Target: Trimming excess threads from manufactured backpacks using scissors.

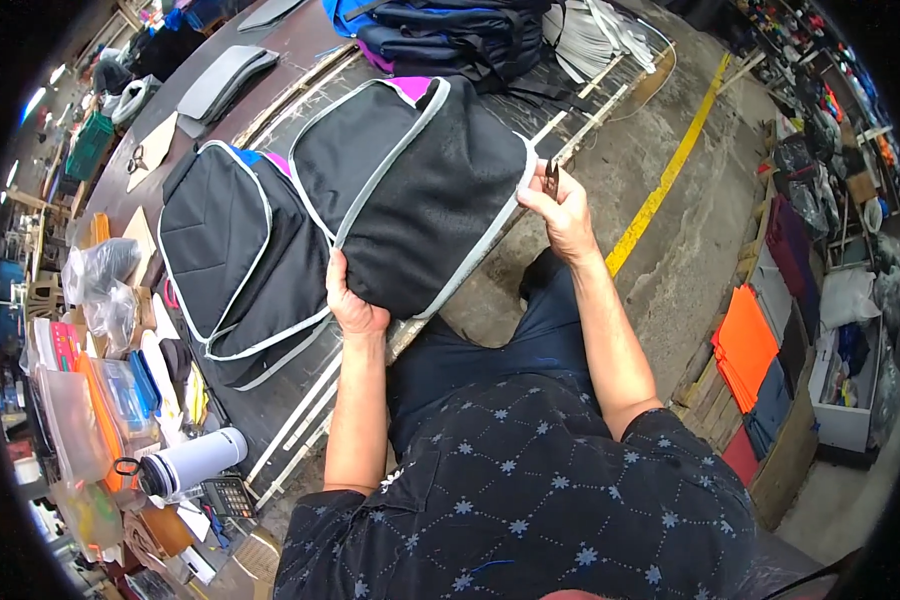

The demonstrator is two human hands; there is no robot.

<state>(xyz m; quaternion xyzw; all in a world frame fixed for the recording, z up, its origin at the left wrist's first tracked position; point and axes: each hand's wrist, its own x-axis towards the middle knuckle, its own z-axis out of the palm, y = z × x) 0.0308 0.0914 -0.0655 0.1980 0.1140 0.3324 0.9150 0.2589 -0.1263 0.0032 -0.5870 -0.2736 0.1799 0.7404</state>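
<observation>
Between my hands I hold a black fabric bag [430,200] with light grey piping and a magenta patch at its top. My left hand [355,298] is closed on its lower left edge, thumb on the piping. At the right corner, my right hand [567,215] pinches the piped edge between thumb and fingers. A small dark pointed tool, like thread snips [551,180], sticks up from that same hand. Left of the held bag, a second black bag [220,240] with the same piping lies on the table.
Dark bags [450,45] are piled at the table's far end, beside bundled white strips [595,40]. Grey padded pieces [225,85] and scissors [137,158] lie farther left. Near left are a white bottle [200,460] and a calculator [228,497]. Orange sheets [745,345] lie at right.
</observation>
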